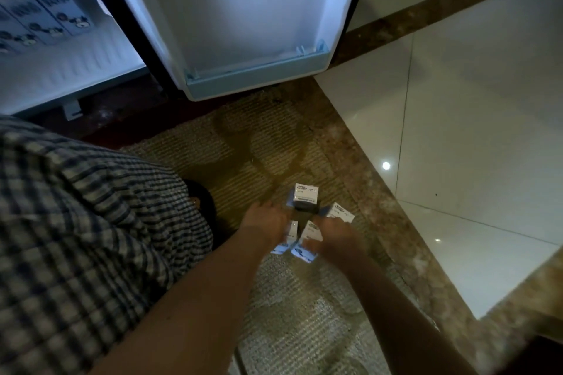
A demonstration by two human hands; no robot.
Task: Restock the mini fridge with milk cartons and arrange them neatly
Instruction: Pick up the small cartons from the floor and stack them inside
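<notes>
Both hands are down on the rug (259,143), close together among four small milk cartons. The left hand (264,220) lies over the left carton (287,239), which shows just below its palm; motion blur hides the fingers, so I cannot tell whether they grip it or only rest on it. The right hand (336,237) has its fingers curled round the right carton (307,241), which lies tilted between the two hands and almost touches the left carton. Just beyond the fingertips of both hands stands the upright carton (306,194), apart from the others. The far carton (340,214) leans just past the right hand's knuckles, touching or nearly touching the hand. Well ahead of the hands the mini fridge (70,76) stands with its door (243,24) swung open, and a row of cartons (45,14) stands inside it, up and to the left of the left hand. A checked shirt (76,222) fills the space beside the left arm, and pale floor tiles (472,131) lie out past the right hand.
</notes>
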